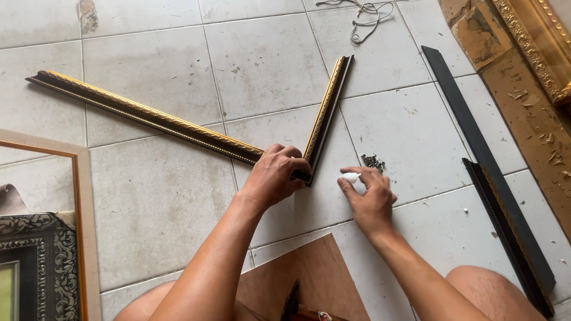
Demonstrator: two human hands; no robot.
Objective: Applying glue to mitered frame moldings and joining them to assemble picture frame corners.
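Observation:
Two dark frame mouldings with gold trim lie on the tiled floor and meet in a corner. The long moulding (143, 113) runs up to the left, the short moulding (328, 107) runs up to the right. My left hand (275, 175) presses down on the joined corner. Just right of it, my right hand (367, 199) pinches a small white object (351, 177) in its fingertips. A small pile of dark nails (373, 161) lies above that hand.
Two more dark mouldings (493, 178) lie at the right beside an ornate gold frame (535, 47). A framed picture (41, 261) sits at the left. A brown board (297, 279) with a hammer (292, 303) is near my knees. White cord (366, 15) lies at the top.

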